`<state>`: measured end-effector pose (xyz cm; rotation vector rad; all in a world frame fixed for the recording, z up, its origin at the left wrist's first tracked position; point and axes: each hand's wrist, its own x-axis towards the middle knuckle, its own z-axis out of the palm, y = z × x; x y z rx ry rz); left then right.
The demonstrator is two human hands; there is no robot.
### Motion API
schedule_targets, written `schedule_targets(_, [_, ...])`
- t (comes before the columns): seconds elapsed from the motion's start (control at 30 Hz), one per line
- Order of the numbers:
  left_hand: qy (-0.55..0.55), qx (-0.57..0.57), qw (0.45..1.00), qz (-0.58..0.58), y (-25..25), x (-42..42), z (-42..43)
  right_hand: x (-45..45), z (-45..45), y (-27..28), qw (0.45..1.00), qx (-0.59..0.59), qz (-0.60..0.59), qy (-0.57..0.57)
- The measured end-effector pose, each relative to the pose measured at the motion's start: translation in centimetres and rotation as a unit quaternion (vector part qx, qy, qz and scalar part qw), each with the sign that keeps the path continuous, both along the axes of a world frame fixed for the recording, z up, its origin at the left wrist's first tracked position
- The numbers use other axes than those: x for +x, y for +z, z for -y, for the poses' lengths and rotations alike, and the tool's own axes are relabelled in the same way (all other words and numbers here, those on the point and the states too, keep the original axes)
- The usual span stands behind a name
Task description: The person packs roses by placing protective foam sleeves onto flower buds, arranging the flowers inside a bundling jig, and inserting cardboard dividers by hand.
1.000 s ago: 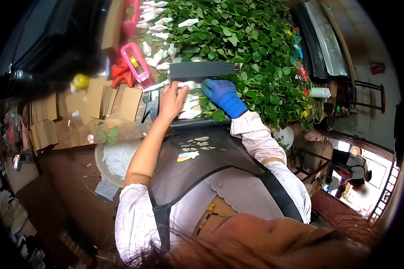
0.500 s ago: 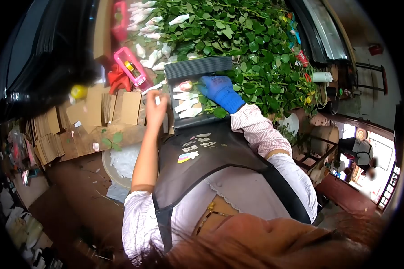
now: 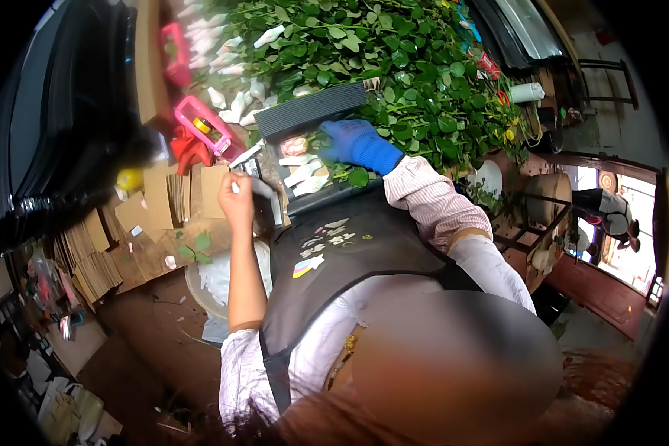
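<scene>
My left hand (image 3: 236,199) is bare and closed, left of the black ribbed tray (image 3: 312,111). A small white piece (image 3: 235,187) shows between its fingers; its kind is unclear. My right hand (image 3: 351,143), in a blue glove, is closed over the tray just right of a pale pink rose (image 3: 294,146). Its fingers seem to be round the stem, which is mostly hidden. Below that rose, on the tray, several rose heads in white sleeves (image 3: 303,175) lie side by side.
A large heap of leafy rose stems (image 3: 424,82) covers the bench ahead and right. More white-sleeved heads (image 3: 238,104) lie at the upper left. A pink tape dispenser (image 3: 204,126), a red cloth (image 3: 189,151), cardboard pieces (image 3: 152,197) and a tub (image 3: 201,286) are to the left.
My left hand has moved left and slightly down, away from the tray. My right hand stays by the pink rose. The whole view has shifted and tilted slightly.
</scene>
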<state>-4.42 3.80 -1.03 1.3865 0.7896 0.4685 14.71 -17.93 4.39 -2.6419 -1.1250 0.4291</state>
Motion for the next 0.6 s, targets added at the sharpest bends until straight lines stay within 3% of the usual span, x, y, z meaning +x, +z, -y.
schedule_targets(0.03, [-0.079, 0.060, 0.994, -0.046, 0.2, -0.2, 0.2, -0.2, 0.4, 0.0, 0.999, 0.033, 0.005, 0.003])
schedule_targets(0.07, [-0.119, 0.163, 0.979, 0.001, 0.1, 0.9, 0.9, -0.3, 0.4, -0.1, 0.999, 0.027, 0.001, 0.027])
schedule_targets(0.1, [-0.158, 0.170, 0.966, -0.115, 1.6, 1.9, 2.0, -0.2, 0.2, 0.2, 0.999, 0.017, 0.003, 0.044])
schedule_targets(0.17, [-0.267, 0.211, 0.922, -0.187, 3.6, 3.9, 3.2, -0.6, -0.3, -1.8, 0.998, 0.022, 0.033, 0.040])
schedule_targets(0.2, [-0.271, 0.214, 0.929, -0.131, 2.2, 4.2, 3.4, -0.6, -0.3, -3.8, 0.995, 0.029, 0.085, 0.047])
schedule_targets(0.23, [-0.277, 0.213, 0.934, -0.074, 0.8, 4.4, 3.7, -0.5, -0.5, -4.2, 0.997, 0.009, 0.061, 0.038])
schedule_targets(0.27, [-0.261, 0.102, 0.959, -0.033, 1.2, 4.2, 4.4, -0.4, -0.5, -5.2, 0.997, 0.011, 0.064, 0.030])
schedule_targets(0.3, [-0.248, 0.122, 0.960, -0.054, 0.9, 3.4, 3.8, -0.6, -1.2, -5.6, 0.997, -0.018, 0.072, 0.021])
schedule_targets(0.33, [-0.191, 0.127, 0.970, -0.079, -5.0, 2.2, 1.4, -0.7, -1.4, -6.2, 0.996, -0.009, 0.084, 0.014])
schedule_targets(0.37, [-0.151, 0.103, 0.970, -0.159, -2.8, 2.0, 0.6, -0.8, -1.5, -7.0, 0.995, 0.000, 0.096, 0.006])
schedule_targets(0.4, [-0.024, 0.151, 0.988, -0.027, -1.9, 2.0, 0.8, -1.0, -0.8, -5.4, 0.996, -0.008, 0.081, 0.026])
schedule_targets(0.43, [-0.016, 0.020, 1.000, -0.011, -0.3, 1.1, 0.2, -0.7, -0.6, -4.3, 0.998, -0.042, 0.022, 0.034])
schedule_targets(0.47, [-0.088, 0.070, 0.993, -0.022, -1.5, 0.2, -1.8, -0.2, -0.1, -2.9, 0.998, -0.030, 0.000, 0.056])
schedule_targets(0.5, [-0.164, 0.035, 0.986, -0.015, 1.0, 0.1, -1.5, 0.4, 0.3, -1.7, 0.996, -0.019, -0.022, 0.085])
schedule_targets(0.53, [-0.230, 0.130, 0.961, -0.079, 2.8, 0.3, -1.0, 0.6, 0.4, -1.2, 0.995, -0.019, -0.041, 0.092])
schedule_targets(0.6, [-0.272, 0.160, 0.945, -0.083, 1.1, 0.8, 0.6, 0.4, 0.0, -1.6, 0.994, -0.029, -0.015, 0.102])
